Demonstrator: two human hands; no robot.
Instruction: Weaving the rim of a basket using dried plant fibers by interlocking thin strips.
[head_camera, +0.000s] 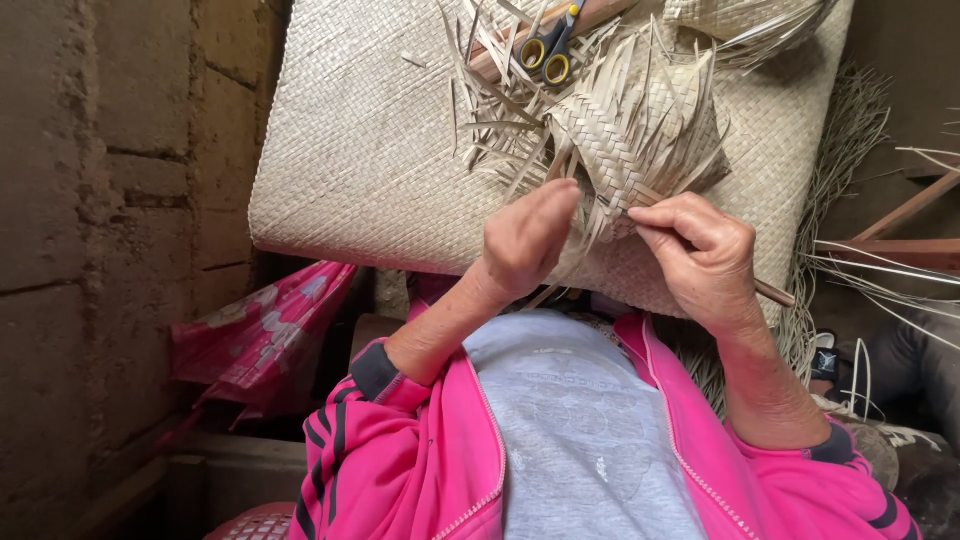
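Item: half-woven palm-strip piece (640, 130), just above both hands, lying on a finished mat (370, 150). Left hand (525, 240) pinched on loose strips (590, 235); right hand (700, 250) pinched likewise. Step: plaiting the edge. Next likely needs crossing one strip over its neighbour.

No packages, labels, signs or screens in view.

A rough home weaving workspace: bare block wall (110, 200) on one side, a large woven mat (370, 150) spread out, loose palm strips (880, 280) scattered near its far edge, scissors (550, 45) lying on it.
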